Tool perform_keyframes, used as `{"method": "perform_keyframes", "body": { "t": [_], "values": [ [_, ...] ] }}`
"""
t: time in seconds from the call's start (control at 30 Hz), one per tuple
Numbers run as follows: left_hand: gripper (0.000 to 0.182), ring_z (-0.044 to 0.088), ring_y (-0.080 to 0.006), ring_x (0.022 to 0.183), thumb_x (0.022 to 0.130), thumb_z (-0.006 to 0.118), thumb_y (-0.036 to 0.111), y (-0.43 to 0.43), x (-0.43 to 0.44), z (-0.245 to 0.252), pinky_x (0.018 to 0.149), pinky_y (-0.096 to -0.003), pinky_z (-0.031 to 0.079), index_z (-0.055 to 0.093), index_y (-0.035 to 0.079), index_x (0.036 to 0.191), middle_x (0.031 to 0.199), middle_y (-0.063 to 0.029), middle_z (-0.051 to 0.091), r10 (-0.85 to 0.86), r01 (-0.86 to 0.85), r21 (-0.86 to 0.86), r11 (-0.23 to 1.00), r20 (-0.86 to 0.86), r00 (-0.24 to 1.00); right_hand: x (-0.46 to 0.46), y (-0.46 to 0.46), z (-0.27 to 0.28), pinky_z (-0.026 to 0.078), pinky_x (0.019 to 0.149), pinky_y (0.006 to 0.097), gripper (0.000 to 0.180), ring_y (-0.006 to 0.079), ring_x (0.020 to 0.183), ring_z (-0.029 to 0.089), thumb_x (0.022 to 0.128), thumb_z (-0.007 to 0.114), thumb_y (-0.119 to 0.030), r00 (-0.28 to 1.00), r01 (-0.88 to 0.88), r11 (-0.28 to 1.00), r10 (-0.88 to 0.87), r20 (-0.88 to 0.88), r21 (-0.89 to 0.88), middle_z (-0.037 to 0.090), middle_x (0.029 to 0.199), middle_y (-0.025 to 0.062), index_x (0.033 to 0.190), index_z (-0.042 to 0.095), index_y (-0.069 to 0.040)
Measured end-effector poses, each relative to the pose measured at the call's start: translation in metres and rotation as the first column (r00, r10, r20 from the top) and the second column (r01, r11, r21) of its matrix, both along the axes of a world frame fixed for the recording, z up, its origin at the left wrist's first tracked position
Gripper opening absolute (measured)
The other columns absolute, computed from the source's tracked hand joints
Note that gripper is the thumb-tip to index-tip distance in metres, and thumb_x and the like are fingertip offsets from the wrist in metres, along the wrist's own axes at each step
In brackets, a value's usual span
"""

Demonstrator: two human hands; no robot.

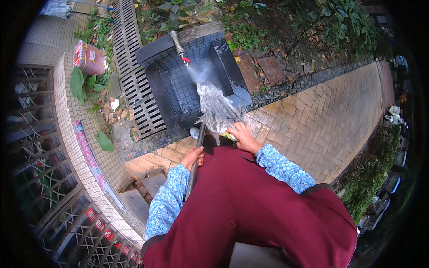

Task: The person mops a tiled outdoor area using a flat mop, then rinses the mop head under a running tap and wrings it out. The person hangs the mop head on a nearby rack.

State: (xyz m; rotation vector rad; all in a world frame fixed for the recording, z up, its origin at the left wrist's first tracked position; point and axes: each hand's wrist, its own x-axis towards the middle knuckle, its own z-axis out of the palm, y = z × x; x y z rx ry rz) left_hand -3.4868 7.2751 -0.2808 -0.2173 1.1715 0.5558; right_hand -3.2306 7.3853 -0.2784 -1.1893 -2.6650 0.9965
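My left hand [193, 156] grips the dark pole [201, 132] of a string mop, low in front of my body. The mop's grey-white string head [216, 104] lies over the near side of a dark tiled basin [156, 92]. My right hand [247, 138] grasps the strands at the near end of the mop head. A small yellow-and-green item [228, 136] shows beside its fingers; what it is cannot be told. Water sprays from a tap [177, 43] with a red handle [186, 60] onto the strands. Wet tiles show inside the basin.
A slotted drain grating [134, 73] runs left of the basin. Beyond it sits a pink wrapped bundle [91, 58] near a tiled ledge [72, 134] and metal window bars [47, 147]. Brick paving [311, 124] stretches right. Another mop head [57, 9] appears top left.
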Motion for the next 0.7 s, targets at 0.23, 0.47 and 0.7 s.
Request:
{"method": "perform_keyframes", "body": {
  "t": [0.23,0.47,0.7],
  "values": [
    [0.014,0.042,-0.0078,0.046,0.097,0.05,0.021,0.002,0.016,0.048,0.038,-0.0225,0.035,0.04,0.012,0.096,0.067,-0.0011,0.046,-0.064,0.063,0.031,0.998,0.009,0.998,0.001,0.044,0.056,0.038,0.08,0.0418,0.054,0.0311,0.105,0.049,0.06,0.063,0.002,1.0,-0.029,0.995,0.029,-0.002,0.097,0.054,0.105,0.0094,0.11,0.059,-0.017],
    [0.013,0.043,-0.0052,0.047,0.1,0.045,0.02,-0.016,0.019,0.054,0.041,-0.0194,0.037,0.05,0.009,0.097,0.063,0.0036,0.048,-0.042,0.042,0.003,0.999,0.047,0.998,-0.02,0.04,0.101,0.039,0.079,0.0418,0.048,0.0302,0.102,0.05,0.062,0.062,0.002,0.991,-0.134,0.989,0.132,0.033,0.057,0.054,0.095,0.0074,0.106,0.059,-0.016],
    [0.013,0.042,-0.0047,0.047,0.1,0.045,0.02,0.016,0.009,0.074,0.041,-0.018,0.037,0.05,0.009,0.096,0.063,0.0024,0.049,-0.093,0.096,0.058,0.994,-0.053,0.994,-0.046,0.046,0.088,0.038,0.081,0.0429,0.052,0.032,0.107,0.049,0.064,0.061,0.003,0.999,-0.024,0.99,0.028,-0.025,0.137,0.055,0.105,0.0106,0.112,0.058,-0.015]
  ]
}}
